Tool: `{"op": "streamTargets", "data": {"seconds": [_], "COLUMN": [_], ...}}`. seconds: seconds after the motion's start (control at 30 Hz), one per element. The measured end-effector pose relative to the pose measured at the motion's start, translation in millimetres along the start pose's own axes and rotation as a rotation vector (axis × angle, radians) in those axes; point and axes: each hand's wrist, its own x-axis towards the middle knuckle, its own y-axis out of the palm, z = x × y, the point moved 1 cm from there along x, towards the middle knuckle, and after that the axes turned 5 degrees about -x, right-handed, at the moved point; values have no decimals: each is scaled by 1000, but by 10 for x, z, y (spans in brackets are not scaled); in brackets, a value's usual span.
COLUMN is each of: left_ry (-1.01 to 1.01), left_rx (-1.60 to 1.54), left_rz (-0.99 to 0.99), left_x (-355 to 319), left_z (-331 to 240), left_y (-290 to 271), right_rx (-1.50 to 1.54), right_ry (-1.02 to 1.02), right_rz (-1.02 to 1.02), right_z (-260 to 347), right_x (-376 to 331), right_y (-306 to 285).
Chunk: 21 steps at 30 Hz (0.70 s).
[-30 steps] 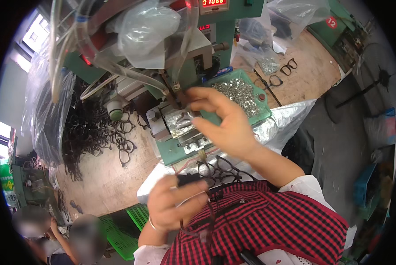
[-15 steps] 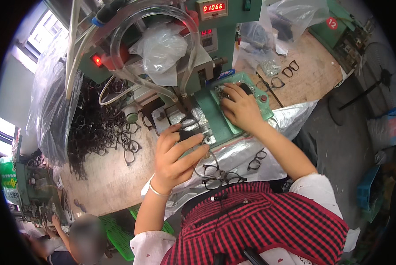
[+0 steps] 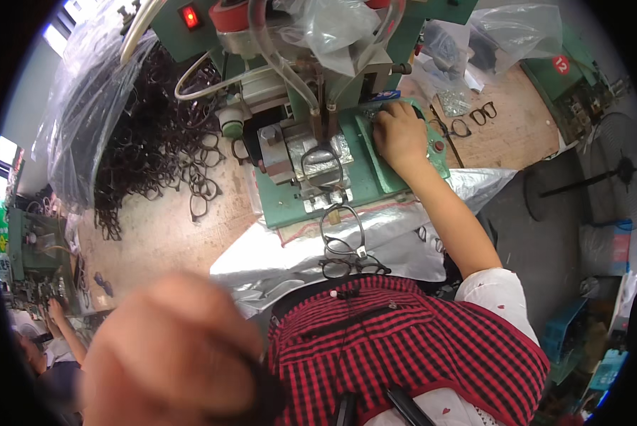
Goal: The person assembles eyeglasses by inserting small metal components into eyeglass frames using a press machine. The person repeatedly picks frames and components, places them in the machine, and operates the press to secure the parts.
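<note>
My left hand (image 3: 169,348) is raised close to the camera at the lower left, so blurred that its fingers cannot be read; a dark patch shows at its edge. My right hand (image 3: 401,138) reaches into a green tray (image 3: 392,186) on the right of the machine bed. Its fingers are bent and closed, the tips hidden, so whatever they hold cannot be made out. A dark spectacle frame (image 3: 363,238) rests at the metal fixture (image 3: 301,153), one rim over the plate and the other toward me. Neither hand touches it.
A heap of dark spectacle frames (image 3: 159,153) covers the bench at left. Clear tubes and a plastic bag (image 3: 333,32) hang over the fixture. More spectacles (image 3: 354,267) lie before my apron; others (image 3: 460,128) lie at right. A fan (image 3: 620,170) stands beyond. Another person works far left.
My left hand has left the spectacle frame at the fixture and swung down and left, close to the camera. My right hand stays at the tray, its fingers more curled. The view has shifted.
</note>
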Motion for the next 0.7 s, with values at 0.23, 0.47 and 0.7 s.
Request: {"op": "streamTargets", "data": {"seconds": [0.23,0.47,0.7], "left_ry": [58,-764,-1087], "left_rx": [314,1194,1736], "left_rz": [4,-243,15], "left_x": [10,-1152,-2044], "left_z": [-234,1093,1470], "left_y": [-348,-2178,-2106], "right_rx": [341,577,761], "right_ry": [164,284,304], "right_rz": [-133,-159,-73], "right_z": [50,53,210], "right_x": [-63,-168,-248], "right_y": [-303,-338,-736]}}
